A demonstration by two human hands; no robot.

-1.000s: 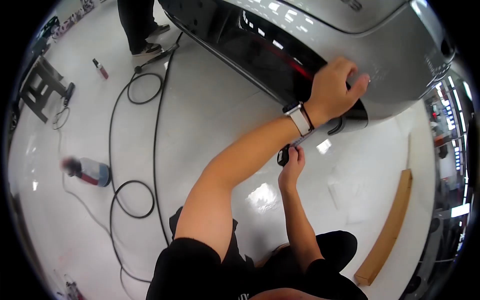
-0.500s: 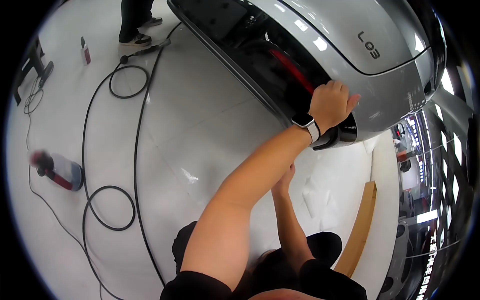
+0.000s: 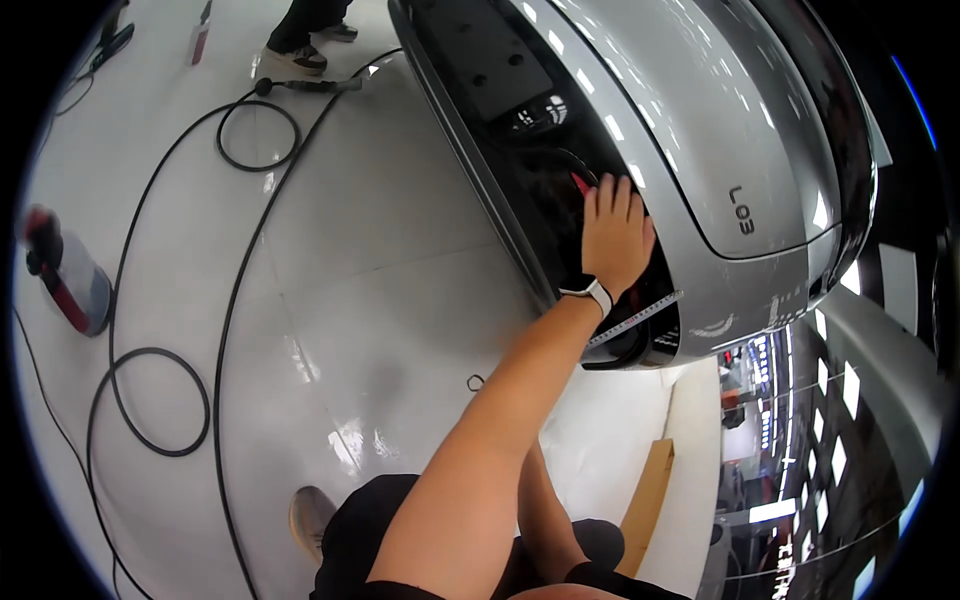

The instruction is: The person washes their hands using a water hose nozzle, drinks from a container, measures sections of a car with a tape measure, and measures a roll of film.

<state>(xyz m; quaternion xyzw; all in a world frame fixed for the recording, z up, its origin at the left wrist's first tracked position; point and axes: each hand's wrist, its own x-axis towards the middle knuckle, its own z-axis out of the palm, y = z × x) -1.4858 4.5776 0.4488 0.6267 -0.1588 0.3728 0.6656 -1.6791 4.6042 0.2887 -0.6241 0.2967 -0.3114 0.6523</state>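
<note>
My left hand (image 3: 615, 232), with a watch (image 3: 590, 291) on its wrist, lies flat on the black lower rear bumper (image 3: 540, 170) of a silver car (image 3: 700, 130). Its fingers are extended beside a red reflector (image 3: 581, 184). Just below the hand, a tape measure's blade (image 3: 640, 318) runs slantwise across the bumper's corner; its case is not visible. My right forearm (image 3: 543, 505) rises behind my left arm, which hides my right hand. A small dark loop (image 3: 475, 382) shows left of my left forearm.
Black hoses (image 3: 222, 370) coil over the pale floor. A spray bottle (image 3: 75, 275) stands at left, a smaller bottle (image 3: 200, 40) at upper left. Another person's shoes (image 3: 297, 60) are at the top. A long cardboard piece (image 3: 648, 500) lies at lower right.
The view has shifted, with the car filling more of it. My left hand has flattened onto the bumper. The tape case and my right hand, visible earlier, are now hidden; the blade shows on the bumper.
</note>
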